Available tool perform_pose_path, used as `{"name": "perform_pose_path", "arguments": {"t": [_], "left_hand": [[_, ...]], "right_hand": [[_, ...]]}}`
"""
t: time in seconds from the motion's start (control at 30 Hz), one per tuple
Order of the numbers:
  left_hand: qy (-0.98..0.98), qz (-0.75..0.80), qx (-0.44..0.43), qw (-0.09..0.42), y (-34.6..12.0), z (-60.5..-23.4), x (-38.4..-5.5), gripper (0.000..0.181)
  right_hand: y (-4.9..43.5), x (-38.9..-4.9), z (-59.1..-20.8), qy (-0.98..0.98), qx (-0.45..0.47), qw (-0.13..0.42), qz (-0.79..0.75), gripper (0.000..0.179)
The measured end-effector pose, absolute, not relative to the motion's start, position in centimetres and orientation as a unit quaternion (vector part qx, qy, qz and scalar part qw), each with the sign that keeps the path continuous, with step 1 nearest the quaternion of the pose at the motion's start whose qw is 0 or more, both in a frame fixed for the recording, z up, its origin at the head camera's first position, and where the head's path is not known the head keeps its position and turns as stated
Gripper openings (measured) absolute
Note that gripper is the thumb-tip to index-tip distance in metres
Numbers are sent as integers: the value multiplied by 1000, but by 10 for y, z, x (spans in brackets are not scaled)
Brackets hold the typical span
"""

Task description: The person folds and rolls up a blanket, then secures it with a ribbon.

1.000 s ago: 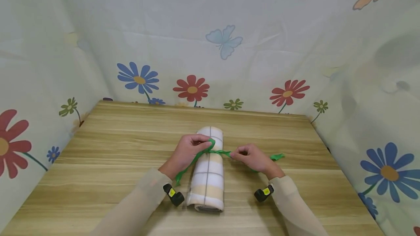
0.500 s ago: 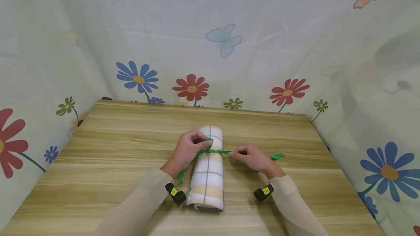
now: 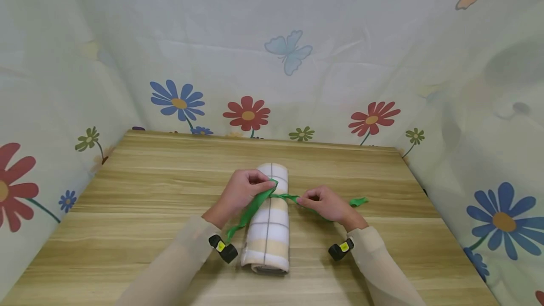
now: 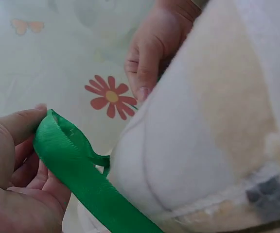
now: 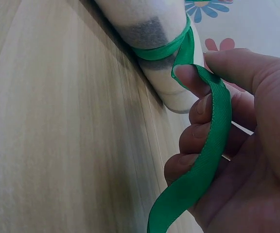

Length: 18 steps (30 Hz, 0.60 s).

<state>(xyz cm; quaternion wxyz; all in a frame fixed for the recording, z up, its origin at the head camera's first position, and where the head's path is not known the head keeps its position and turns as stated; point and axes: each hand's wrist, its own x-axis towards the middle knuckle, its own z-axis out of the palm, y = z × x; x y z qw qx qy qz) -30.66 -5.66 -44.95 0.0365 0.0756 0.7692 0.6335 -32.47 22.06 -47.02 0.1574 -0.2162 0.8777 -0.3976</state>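
Note:
A rolled checked blanket (image 3: 268, 235) in white and beige lies lengthwise in front of me. Round its upper part runs a green ribbon (image 5: 159, 51), crossed on top. My left hand (image 3: 242, 195) pinches a folded loop of the ribbon (image 4: 64, 145) between thumb and fingers, just over the roll, and that end trails down along the roll's left side. To the right of the roll, my right hand (image 3: 325, 203) pinches the other ribbon end (image 5: 218, 107) between thumb and index finger. Its tail passes across the curled fingers (image 5: 193, 138) and shows past the wrist.
The roll lies on a wood-grain table (image 3: 170, 164). Behind and at both sides hangs a pale curtain (image 3: 221, 27) printed with flowers and butterflies. A black wrist camera (image 3: 224, 249) sits on the left wrist, another wrist camera (image 3: 341, 249) on the right.
The ribbon tail at my left hand now shows broader and straighter down the roll's left side, and the left wrist has shifted slightly left. My right hand keeps its place.

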Motion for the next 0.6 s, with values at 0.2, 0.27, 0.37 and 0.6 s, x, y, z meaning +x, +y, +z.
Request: {"name": "perform_pose_path", "arguments": {"t": [0.2, 0.27, 0.37, 0.6], "left_hand": [[694, 711, 67, 89, -55, -448, -311, 20], [680, 724, 71, 95, -54, -449, -312, 26], [685, 718, 82, 88, -54, -449, -314, 40], [810, 578, 90, 24, -53, -449, -316, 20]], "right_hand": [[221, -325, -469, 878, -216, 163, -395, 36], [221, -325, -470, 879, -214, 164, -394, 36], [221, -326, -470, 880, -210, 166, -393, 36], [222, -325, -467, 878, -209, 172, -394, 38]]}}
